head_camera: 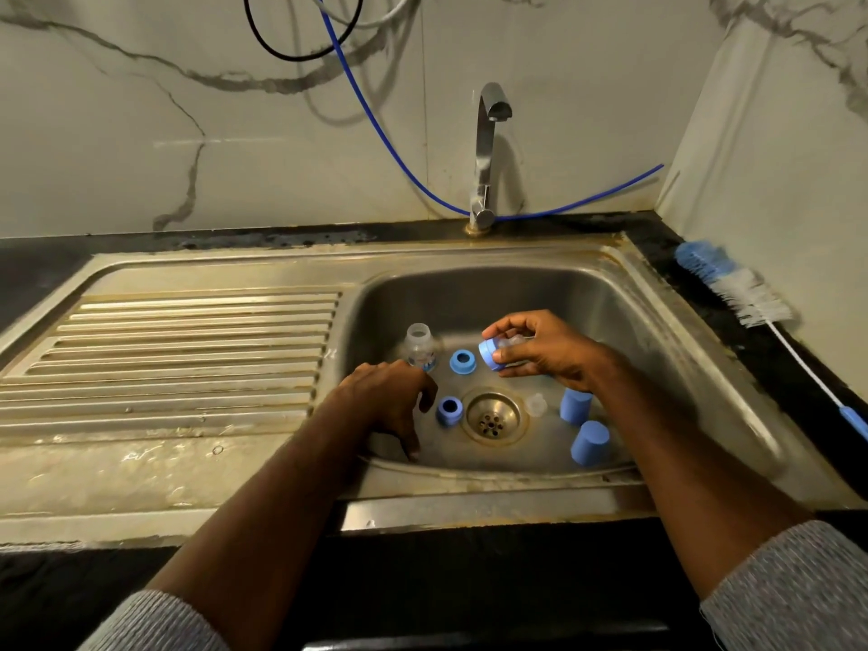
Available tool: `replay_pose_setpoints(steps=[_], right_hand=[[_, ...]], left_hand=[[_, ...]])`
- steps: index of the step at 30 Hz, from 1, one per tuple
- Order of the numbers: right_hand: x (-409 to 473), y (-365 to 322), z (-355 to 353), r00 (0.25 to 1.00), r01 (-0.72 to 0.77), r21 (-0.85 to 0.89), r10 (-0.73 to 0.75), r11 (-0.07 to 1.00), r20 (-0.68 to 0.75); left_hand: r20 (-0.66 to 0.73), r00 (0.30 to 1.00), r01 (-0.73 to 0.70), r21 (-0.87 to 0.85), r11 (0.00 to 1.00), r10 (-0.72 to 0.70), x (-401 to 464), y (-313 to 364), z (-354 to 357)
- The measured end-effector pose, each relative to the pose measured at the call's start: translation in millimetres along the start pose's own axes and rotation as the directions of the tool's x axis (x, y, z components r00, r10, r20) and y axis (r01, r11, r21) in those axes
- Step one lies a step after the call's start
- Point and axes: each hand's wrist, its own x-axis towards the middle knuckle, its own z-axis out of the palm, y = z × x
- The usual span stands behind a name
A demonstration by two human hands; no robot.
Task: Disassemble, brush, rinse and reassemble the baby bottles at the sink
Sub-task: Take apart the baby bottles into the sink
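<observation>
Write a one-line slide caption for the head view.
Right hand grips a blue-collared bottle over the sink; left hand hangs open beside loose collars and caps.

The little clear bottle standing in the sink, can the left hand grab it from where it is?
Probably yes. The left hand hangs open right beside the clear bottle, its knuckles just in front of the base. Nothing lies between them, and the bottle's open top is free.

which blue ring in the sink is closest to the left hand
The ring just left of the drain, beside the left hand. The other loose ring lies farther back, near the bottle.
</observation>
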Motion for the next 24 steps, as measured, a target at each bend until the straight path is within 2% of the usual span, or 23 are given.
replay_pose_setpoints(steps=[5,7,12,15,19,21,24], right_hand=[[1.7,0.7,0.3,0.999,-0.005,-0.032,0.006,0.999,0.036],[2.0,-0.3,0.4,1.000,0.006,-0.041,-0.004,0.999,0.030],[1.6,-3.9,-0.7,1.000,0.017,-0.033,-0.016,0.999,0.013],[2.2,-4.2,-1.3,0.999,0.033,-0.037,-0.034,0.999,-0.028],[2.5,-9.6,0.3,0.992,0.110,0.070,-0.105,0.991,-0.072],[2.7,-11.9,0.1,0.985,0.149,0.116,-0.138,0.982,-0.100],[5.0,-14.8,-2.9,0.978,0.177,0.086,-0.165,0.980,-0.130]], left_hand=[[0.025,0.999,-0.039,-0.142,0.989,0.043,-1.5,-2.3,-8.1],[-0.005,0.998,-0.061,-0.186,0.981,0.061,-0.1,-2.4,-11.3],[-0.211,0.973,-0.159,-0.309,0.938,0.096,11.6,-0.8,-31.4],[-0.310,0.949,-0.196,-0.441,0.876,0.055,23.5,7.2,-41.8],[-0.481,0.877,-0.339,-0.606,0.720,0.008,36.2,21.3,-43.7],[-0.505,0.863,-0.409,-0.711,0.573,-0.011,36.8,25.1,-39.5],[-0.470,0.881,-0.434,-0.851,0.294,-0.061,35.6,24.8,-37.9]])
